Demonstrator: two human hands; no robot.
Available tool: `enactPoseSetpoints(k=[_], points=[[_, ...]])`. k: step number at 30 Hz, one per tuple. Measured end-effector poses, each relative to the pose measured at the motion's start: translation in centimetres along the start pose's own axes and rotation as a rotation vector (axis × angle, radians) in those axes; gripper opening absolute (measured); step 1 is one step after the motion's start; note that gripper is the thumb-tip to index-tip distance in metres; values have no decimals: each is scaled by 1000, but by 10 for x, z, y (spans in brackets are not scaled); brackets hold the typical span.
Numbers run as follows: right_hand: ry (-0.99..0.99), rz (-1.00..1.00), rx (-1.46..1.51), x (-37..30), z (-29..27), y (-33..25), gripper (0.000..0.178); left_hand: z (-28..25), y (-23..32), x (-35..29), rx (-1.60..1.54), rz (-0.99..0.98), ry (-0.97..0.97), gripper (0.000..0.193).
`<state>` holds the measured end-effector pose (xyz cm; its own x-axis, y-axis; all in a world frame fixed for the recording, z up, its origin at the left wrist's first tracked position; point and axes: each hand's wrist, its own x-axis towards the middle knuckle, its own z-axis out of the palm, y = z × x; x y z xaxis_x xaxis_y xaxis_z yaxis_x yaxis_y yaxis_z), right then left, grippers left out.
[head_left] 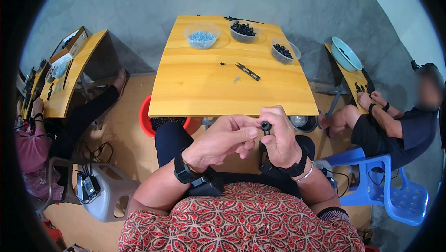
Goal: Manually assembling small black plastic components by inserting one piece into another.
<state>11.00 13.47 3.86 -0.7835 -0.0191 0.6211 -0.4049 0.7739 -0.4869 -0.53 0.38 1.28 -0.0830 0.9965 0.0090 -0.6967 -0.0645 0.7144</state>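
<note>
My right hand point(281, 138) is closed around a small black part point(266, 127) with a round, ring-like end facing up. It is held just off the near edge of the wooden table point(195, 89). Close beside it, my left hand point(225, 140) has thumb and forefinger pinched together, their tips near the part. Whatever the left fingers hold, if anything, is too small or hidden. On the table lie black thread snips point(248, 71) and a tiny black piece point(222, 64).
Clear tubs hold small blue pieces point(202, 36), black pieces point(243, 29) and more black pieces point(282, 51). A red basin point(147, 121) sits under the table's left side. Other people work at tables left and right. A blue plastic chair point(381, 182) stands at right.
</note>
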Motion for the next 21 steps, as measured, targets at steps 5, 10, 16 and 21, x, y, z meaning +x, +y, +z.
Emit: enactPoseSetpoints(k=[5,10,16,21], points=[[-60,39,-2,-6,2,-8,35,16,1,-1,458,256,-14,108],[-88,-24,-13,-8,4,-10,33,31,-13,10,599,512,-65,96],[30,-105,-68,-6,3,-17,25,35,-16,13,769,642,13,62],[37,-103,0,-2,3,-17,25,39,-16,16,766,760,30,41]])
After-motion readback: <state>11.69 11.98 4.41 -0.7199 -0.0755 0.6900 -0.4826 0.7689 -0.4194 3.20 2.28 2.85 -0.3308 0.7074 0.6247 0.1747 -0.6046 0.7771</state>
